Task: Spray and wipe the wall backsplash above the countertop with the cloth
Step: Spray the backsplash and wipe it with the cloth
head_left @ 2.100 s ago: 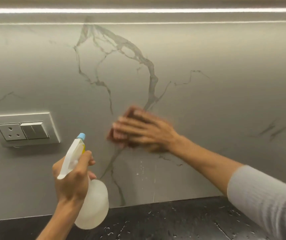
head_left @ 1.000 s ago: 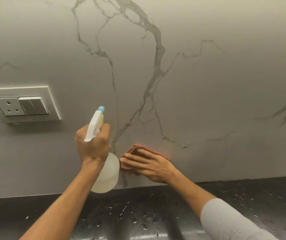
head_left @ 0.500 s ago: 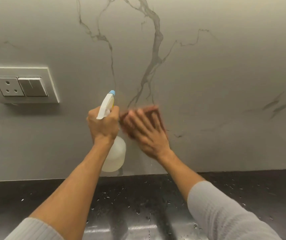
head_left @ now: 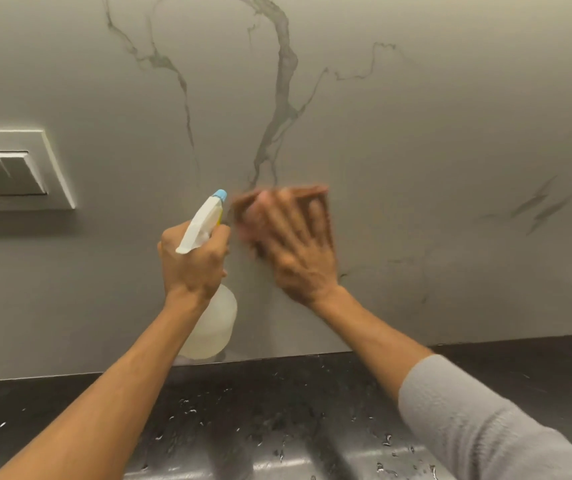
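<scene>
The person is leaning in over the dark counter [head_left: 69,407], both arms reaching toward the grey marble-veined backsplash [head_left: 433,140] at the far side. The right hand [head_left: 298,251] is lying flat with its fingers spread, pressing a reddish-brown cloth [head_left: 315,199] against the wall; hand and cloth are both smeared with blur, so the cloth's edges are hard to make out, though it is peeking out above and to the right of the fingers. Just to the left, almost touching it, the left hand [head_left: 191,265] is wrapping closed around the neck of a white spray bottle [head_left: 213,323], whose blue-tipped nozzle [head_left: 220,194] is pointing up toward the wall and whose rounded translucent body is hanging below the fist, just above the counter's far edge. A grey sleeve [head_left: 485,420] is covering the right forearm near the viewer. Well to the left on the wall, a white switch plate [head_left: 17,168] is sitting partly cut off by the edge. Water droplets [head_left: 277,441] are glinting on the counter between the arms
</scene>
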